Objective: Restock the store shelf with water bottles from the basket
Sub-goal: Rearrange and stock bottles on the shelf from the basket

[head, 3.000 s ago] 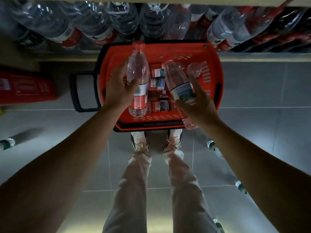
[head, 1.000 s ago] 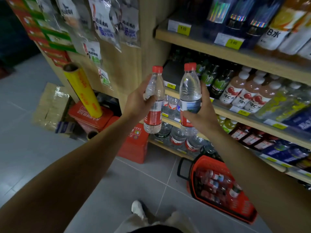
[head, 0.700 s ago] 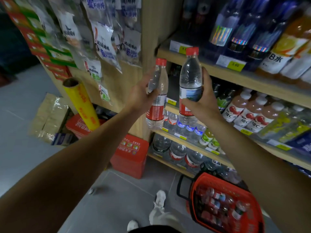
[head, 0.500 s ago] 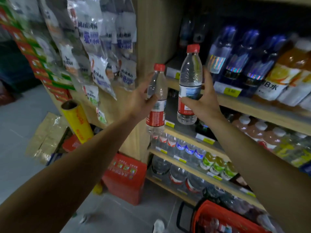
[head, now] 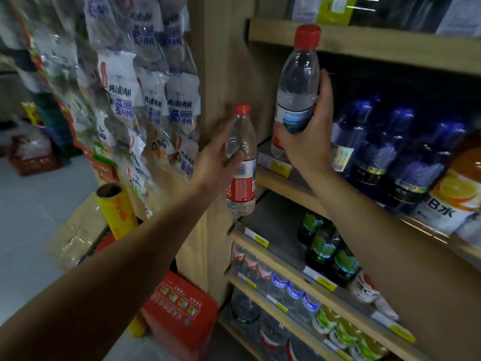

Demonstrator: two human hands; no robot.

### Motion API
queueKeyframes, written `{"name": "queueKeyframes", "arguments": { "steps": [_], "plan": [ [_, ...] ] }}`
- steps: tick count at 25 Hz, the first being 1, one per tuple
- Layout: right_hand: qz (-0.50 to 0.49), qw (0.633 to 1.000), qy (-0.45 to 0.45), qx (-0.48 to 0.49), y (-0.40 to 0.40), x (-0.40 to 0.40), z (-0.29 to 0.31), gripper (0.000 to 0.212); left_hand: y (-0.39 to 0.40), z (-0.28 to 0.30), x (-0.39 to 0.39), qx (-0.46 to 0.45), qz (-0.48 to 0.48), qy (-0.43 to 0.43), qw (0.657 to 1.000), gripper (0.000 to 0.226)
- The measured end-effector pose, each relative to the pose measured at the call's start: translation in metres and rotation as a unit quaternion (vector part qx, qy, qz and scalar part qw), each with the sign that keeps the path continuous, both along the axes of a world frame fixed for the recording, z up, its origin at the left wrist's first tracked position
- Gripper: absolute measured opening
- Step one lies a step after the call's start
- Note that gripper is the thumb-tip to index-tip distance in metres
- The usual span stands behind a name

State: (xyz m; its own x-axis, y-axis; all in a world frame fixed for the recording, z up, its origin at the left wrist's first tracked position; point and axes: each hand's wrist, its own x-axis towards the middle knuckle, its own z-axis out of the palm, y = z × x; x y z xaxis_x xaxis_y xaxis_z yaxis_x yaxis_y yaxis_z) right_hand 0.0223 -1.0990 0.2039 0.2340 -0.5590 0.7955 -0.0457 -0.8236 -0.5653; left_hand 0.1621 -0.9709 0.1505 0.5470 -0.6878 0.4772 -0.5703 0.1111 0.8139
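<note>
Clear plastic fills both your hands — your left hand (head: 216,162) wraps a small red-labelled, red-capped water bottle (head: 240,162) upright beside the wooden shelf (head: 283,182) upright, while your right hand (head: 309,131) grips a taller red-capped bottle with a blue-and-red label (head: 296,92), its base just above that shelf's front edge — dark blue bottles (head: 390,147) alongside.

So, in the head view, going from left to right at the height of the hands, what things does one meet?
Hanging seasoning packets → left hand → small water bottle → larger water bottle → right hand → dark blue bottles → orange drink bottle.
</note>
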Motion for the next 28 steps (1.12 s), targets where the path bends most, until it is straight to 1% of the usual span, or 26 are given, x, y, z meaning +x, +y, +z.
{"name": "queueKeyframes", "arguments": {
  "steps": [4,7,10,14,17,21,24,26,28],
  "plan": [
    [-0.017,1.0,0.007,0.002,-0.015,0.015,-0.009,0.091,-0.016,0.001,0.007,-0.01,0.026,0.003,1.0,0.066],
    [-0.017,0.999,0.0,0.034,-0.02,0.025,-0.02,0.089,-0.024,-0.001,0.011,-0.01,0.032,0.019,0.999,0.067],
    [-0.002,0.998,-0.006,0.066,-0.026,0.035,-0.021,0.09,-0.031,-0.001,0.012,-0.009,0.037,0.01,0.999,0.069],
    [0.001,0.989,-0.016,0.144,-0.038,0.045,-0.025,0.097,-0.037,-0.006,0.016,-0.013,0.032,0.002,0.999,0.07],
    [0.009,0.985,0.015,0.174,-0.046,0.046,-0.035,0.103,-0.043,-0.01,0.02,-0.013,0.025,-0.002,1.0,0.07],
    [0.007,0.98,0.077,0.185,-0.051,0.045,-0.037,0.104,-0.049,-0.009,0.017,-0.016,0.01,0.001,1.0,0.071],
    [0.0,0.979,0.092,0.185,-0.053,0.041,-0.035,0.103,-0.053,-0.012,0.02,-0.018,0.002,0.002,1.0,0.069],
    [-0.008,0.979,0.111,0.169,-0.05,0.037,-0.032,0.106,-0.054,-0.015,0.023,-0.02,-0.002,0.007,1.0,0.07],
    [-0.028,0.982,0.132,0.135,-0.046,0.031,-0.029,0.11,-0.055,-0.018,0.026,-0.016,-0.004,0.005,1.0,0.071]
  ]
}}
